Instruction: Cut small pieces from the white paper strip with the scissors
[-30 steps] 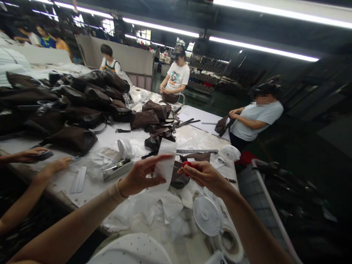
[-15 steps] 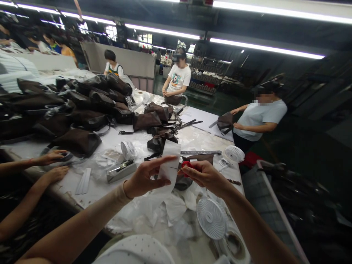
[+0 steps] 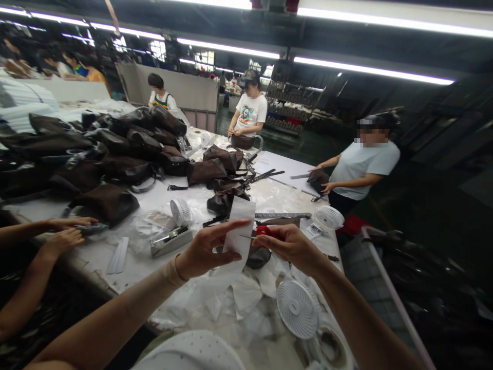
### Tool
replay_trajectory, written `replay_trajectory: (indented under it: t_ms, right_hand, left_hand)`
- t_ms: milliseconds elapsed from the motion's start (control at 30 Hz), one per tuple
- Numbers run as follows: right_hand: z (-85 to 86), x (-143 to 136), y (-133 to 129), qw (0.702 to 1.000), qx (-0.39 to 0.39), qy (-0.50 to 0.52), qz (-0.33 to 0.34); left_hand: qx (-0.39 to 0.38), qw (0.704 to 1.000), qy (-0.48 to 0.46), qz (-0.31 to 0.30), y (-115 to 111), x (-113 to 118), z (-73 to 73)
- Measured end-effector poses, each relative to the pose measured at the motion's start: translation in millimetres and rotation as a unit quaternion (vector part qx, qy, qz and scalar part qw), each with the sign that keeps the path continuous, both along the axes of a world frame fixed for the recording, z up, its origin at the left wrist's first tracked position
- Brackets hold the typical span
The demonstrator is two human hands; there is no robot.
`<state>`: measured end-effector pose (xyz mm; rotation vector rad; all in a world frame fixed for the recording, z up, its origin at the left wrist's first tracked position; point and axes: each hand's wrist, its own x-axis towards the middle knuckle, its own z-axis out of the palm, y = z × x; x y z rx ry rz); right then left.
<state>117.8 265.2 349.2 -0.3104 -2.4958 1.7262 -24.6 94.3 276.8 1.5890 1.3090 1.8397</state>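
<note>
My left hand holds a white paper strip upright between thumb and fingers. Just right of it, my right hand is closed on a small red-handled tool, whose thin metal tip points left at the strip. Whether the tip touches the paper I cannot tell. Behind the hands lie dark brown bags and a grey strap with holes. A tape dispenser stands left of my left hand, and crumpled white sheets lie below.
A big pile of dark bags covers the table's left. White fans stand near my right forearm and farther back. A co-worker's hands are at the left edge. People work across the table; a bin is at the right.
The red tool has turned, so more of its metal tip shows beside the strip. At the left, the co-worker's hands have moved left. The person at the right has shifted the bag they hold.
</note>
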Motion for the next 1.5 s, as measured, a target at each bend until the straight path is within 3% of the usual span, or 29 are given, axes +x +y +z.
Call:
replay_trajectory:
  t_ms: [567,900,1033,1200,1267,1367,1500]
  right_hand:
    - [-3.8,-7.0,-8.6,1.0,0.005,-0.002,0.013]
    - [-2.8,-4.4,-6.3,1.0,-0.004,0.008,0.018]
    - [-11.2,3.1,-6.4,0.998,-0.029,0.048,-0.026]
    - [-41.2,1.2,-29.3,0.984,-0.059,0.109,-0.129]
    - [-45.1,0.5,-35.6,0.973,-0.082,0.153,-0.154]
    - [-36.8,-0.5,-32.4,0.952,-0.138,0.204,-0.184]
    - [-20.6,-6.9,-17.4,0.941,-0.21,0.196,-0.179]
  left_hand:
    - [0.011,1.0,-0.002,-0.028,4.1,5.4,0.8]
    - [0.005,1.0,-0.017,-0.008,2.9,3.0,0.6]
    - [0.017,1.0,-0.013,0.009,2.3,1.4,0.3]
    - [0.033,0.998,0.044,0.019,5.8,5.0,-2.2]
    - [0.05,0.992,0.104,0.044,5.8,3.4,-3.9]
    - [0.082,0.969,0.218,0.077,3.8,-1.5,-7.0]
    - [0.07,0.952,0.292,0.063,1.0,-3.2,-9.9]
